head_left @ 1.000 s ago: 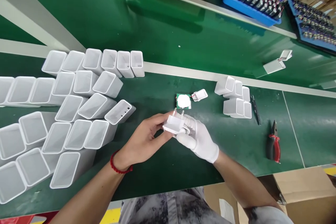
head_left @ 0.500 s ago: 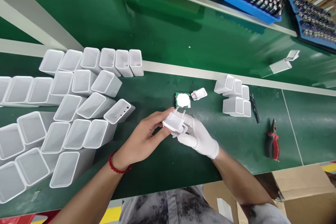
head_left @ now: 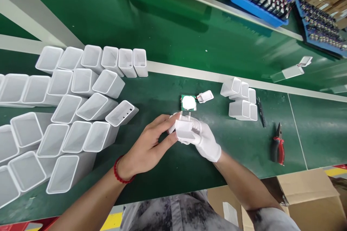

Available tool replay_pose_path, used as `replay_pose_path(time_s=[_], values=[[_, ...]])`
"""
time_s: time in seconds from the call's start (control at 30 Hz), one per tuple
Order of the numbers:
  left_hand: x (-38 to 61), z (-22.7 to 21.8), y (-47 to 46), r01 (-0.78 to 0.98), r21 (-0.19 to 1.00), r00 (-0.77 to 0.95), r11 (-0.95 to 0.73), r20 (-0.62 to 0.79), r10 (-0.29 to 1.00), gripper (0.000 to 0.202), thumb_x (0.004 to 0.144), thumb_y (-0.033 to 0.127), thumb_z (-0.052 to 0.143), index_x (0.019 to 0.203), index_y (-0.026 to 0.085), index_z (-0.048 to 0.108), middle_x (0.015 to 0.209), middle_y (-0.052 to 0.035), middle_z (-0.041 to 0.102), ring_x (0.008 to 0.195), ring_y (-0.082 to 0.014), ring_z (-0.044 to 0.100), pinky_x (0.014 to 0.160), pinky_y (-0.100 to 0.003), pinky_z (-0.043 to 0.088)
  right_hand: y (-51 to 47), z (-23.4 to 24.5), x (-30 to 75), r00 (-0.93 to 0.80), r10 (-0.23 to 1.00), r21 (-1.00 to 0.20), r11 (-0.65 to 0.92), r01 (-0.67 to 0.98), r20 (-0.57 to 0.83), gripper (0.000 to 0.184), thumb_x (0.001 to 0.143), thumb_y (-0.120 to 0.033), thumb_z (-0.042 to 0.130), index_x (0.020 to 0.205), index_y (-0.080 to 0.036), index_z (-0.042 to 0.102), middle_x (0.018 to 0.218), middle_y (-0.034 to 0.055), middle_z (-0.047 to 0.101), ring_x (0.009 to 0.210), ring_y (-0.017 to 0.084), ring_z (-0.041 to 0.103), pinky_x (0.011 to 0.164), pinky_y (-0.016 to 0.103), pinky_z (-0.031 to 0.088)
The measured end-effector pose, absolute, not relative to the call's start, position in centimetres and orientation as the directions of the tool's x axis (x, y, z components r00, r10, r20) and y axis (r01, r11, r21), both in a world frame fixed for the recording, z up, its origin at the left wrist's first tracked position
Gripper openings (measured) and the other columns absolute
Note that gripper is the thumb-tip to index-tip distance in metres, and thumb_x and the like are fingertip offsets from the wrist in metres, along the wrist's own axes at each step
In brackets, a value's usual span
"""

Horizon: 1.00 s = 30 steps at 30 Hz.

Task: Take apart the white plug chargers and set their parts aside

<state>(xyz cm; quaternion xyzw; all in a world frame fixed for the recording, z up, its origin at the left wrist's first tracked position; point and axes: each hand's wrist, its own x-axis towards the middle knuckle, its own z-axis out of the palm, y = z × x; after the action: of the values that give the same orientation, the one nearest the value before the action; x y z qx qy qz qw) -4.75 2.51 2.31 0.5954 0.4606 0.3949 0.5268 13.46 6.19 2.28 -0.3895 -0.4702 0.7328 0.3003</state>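
Observation:
Between my two hands is a white plug housing (head_left: 184, 131) with two metal pins pointing away from me. My bare left hand (head_left: 153, 142), with a red bracelet at the wrist, pinches its left side between thumb and fingers. On the other side my right hand (head_left: 204, 139), in a white glove, grips the same housing; part of its fingers is hidden behind it. Just beyond the pins lies a green circuit board (head_left: 188, 103) with a white pad on top. Thin wires join the board to a small white cap (head_left: 205, 96).
Many open white casings (head_left: 72, 135) stand at the left. Several smaller white housings (head_left: 240, 99) sit at right, beside a black pen-like tool (head_left: 261, 112) and red-black pliers (head_left: 278, 146). A blue tray (head_left: 260, 9) of parts is on the shelf; a cardboard box (head_left: 311, 195) is below the table edge.
The plug housing has turned in my hands, so its pins point more directly away and its near face shows more. Both hands keep hold; the view has shifted slightly.

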Motion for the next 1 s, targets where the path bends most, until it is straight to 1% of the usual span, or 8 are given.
replay_pose_path(time_s=[0.13, 0.23, 0.4, 0.5, 0.6, 0.77, 0.9, 1.0], values=[[-4.6, 2.0, 2.8, 0.058, 0.996, 0.188, 0.073, -0.083, 0.979, 0.041, 0.092, 0.037, 0.055, 0.131, 0.023, 0.058, 0.11, -0.0075, 0.062, 0.096, -0.0198, 0.061, 0.084, -0.03, 0.051, 7.2, 2.5, 14.4, -0.634, 0.729, -0.952, -0.304, 0.04, -0.26, 0.047, 0.079, -0.056, 0.066, 0.105, -0.017, 0.067, 0.086, 0.0038, 0.06, 0.073, 0.015, 0.055, 0.07, 0.032, 0.051], [-4.5, 1.9, 3.1, 0.031, 0.99, 0.143, 0.135, -0.139, 0.98, 0.042, 0.091, 0.042, 0.055, 0.128, 0.022, 0.06, 0.098, -0.0046, 0.065, 0.087, -0.018, 0.061, 0.079, -0.029, 0.052, 7.8, 3.1, 15.7, -0.67, 0.727, -0.984, -0.051, 0.169, -0.153, 0.059, 0.086, -0.061, 0.055, 0.125, -0.018, 0.059, 0.108, 0.0094, 0.061, 0.088, 0.02, 0.059, 0.079, 0.036, 0.051], [-4.2, 1.9, 3.1, 0.124, 0.977, 0.132, 0.175, -0.191, 0.973, 0.054, 0.089, 0.048, 0.056, 0.135, 0.019, 0.054, 0.093, -0.0046, 0.065, 0.075, -0.0152, 0.058, 0.07, -0.027, 0.051, 6.8, 4.5, 15.4, -0.565, 0.825, -0.828, 0.335, 0.449, 0.028, 0.062, 0.078, -0.044, 0.07, 0.134, -0.025, 0.051, 0.116, 0.0093, 0.06, 0.091, 0.023, 0.061, 0.083, 0.039, 0.051], [-4.2, 1.9, 2.7, 0.105, 0.992, 0.141, 0.071, -0.085, 0.986, 0.06, 0.09, 0.046, 0.056, 0.141, 0.017, 0.045, 0.092, -0.0047, 0.065, 0.073, -0.0145, 0.059, 0.067, -0.027, 0.053, 6.7, 5.0, 14.6, -0.468, 0.882, -0.9, 0.159, 0.407, -0.056, 0.045, 0.084, -0.043, 0.062, 0.126, -0.026, 0.056, 0.105, 0.0064, 0.065, 0.085, 0.022, 0.063, 0.077, 0.037, 0.054], [-4.4, 2.0, 2.7, 0.209, 0.97, 0.035, -0.121, 0.116, 0.993, 0.045, 0.094, 0.036, 0.051, 0.135, 0.017, 0.05, 0.089, -0.0044, 0.066, 0.072, -0.014, 0.061, 0.068, -0.028, 0.054, 7.9, 5.2, 14.8, -0.369, 0.908, -0.979, -0.203, 0.028, -0.199, 0.039, 0.086, -0.043, 0.055, 0.121, -0.025, 0.057, 0.103, 0.0041, 0.066, 0.063, 0.016, 0.059, 0.049, 0.028, 0.05], [-5.5, 2.5, 3.3, 0.78, 0.54, -0.073, -0.316, 0.581, 0.811, 0.024, 0.083, 0.017, 0.064, 0.107, 0.016, 0.065, 0.097, -0.0111, 0.067, 0.095, -0.0268, 0.061, 0.085, -0.043, 0.052, 10.1, 5.6, 15.6, -0.467, 0.819, -0.734, -0.537, -0.415, -0.334, 0.033, 0.079, -0.036, 0.057, 0.11, -0.025, 0.06, 0.108, 0.0002, 0.064, 0.058, 0.011, 0.054, 0.032, 0.019, 0.036], [-6.8, 2.6, 3.2, 0.973, 0.23, -0.111, -0.005, 0.49, 0.865, 0.032, 0.083, 0.022, 0.06, 0.113, 0.011, 0.064, 0.117, -0.0233, 0.061, 0.112, -0.046, 0.052, 0.086, -0.061, 0.044, 10.5, 5.6, 15.5, -0.493, 0.79, -0.662, -0.592, -0.46, -0.364, 0.032, 0.079, -0.032, 0.058, 0.11, -0.025, 0.058, 0.111, -0.0008, 0.064, 0.068, 0.012, 0.059, 0.032, 0.016, 0.037], [-7.4, 2.3, 2.9, 0.989, 0.142, -0.093, 0.042, 0.377, 0.921, 0.034, 0.085, 0.02, 0.055, 0.115, 0.006, 0.064, 0.12, -0.0269, 0.058, 0.106, -0.0455, 0.056, 0.082, -0.058, 0.047, 10.9, 5.6, 15.3, -0.465, 0.791, -0.714, -0.585, -0.384, -0.398, 0.034, 0.077, -0.034, 0.059, 0.109, -0.024, 0.057, 0.117, 0.001, 0.062, 0.071, 0.011, 0.06, 0.041, 0.016, 0.044]])
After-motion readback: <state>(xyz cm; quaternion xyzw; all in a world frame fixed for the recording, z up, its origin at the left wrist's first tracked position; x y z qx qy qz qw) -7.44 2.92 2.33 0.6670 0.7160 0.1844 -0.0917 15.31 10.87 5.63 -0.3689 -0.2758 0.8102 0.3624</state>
